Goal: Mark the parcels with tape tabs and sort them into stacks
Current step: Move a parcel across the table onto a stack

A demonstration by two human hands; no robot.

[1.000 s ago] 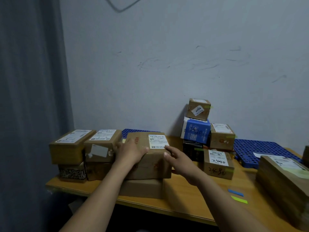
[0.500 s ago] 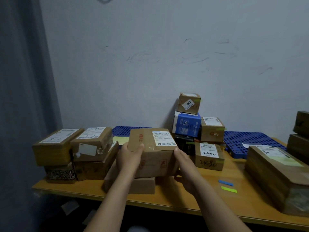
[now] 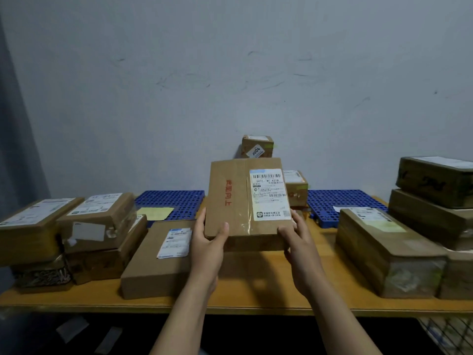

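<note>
My left hand [image 3: 208, 239] grips the near left corner of the brown parcel [image 3: 235, 201], thumb laid over its top face and fingers curled beneath. My right hand [image 3: 294, 237] clasps the near right corner. The parcel is held clear of the table at centre, its top tilted toward me. I judge it light and stiff. The clear tape looks glossy, so bare cardboard edges are the better purchase, away from the white label [image 3: 270, 194]. I see no tab on it.

A flat parcel [image 3: 158, 260] lies at seven o'clock on the wooden table [image 3: 256, 290]. The left stacks [image 3: 99, 221] sit at nine and the right stacks [image 3: 384, 247] at three. Blue perforated mats [image 3: 171, 202] lie at eleven and one, before a scuffed grey wall [image 3: 230, 73].
</note>
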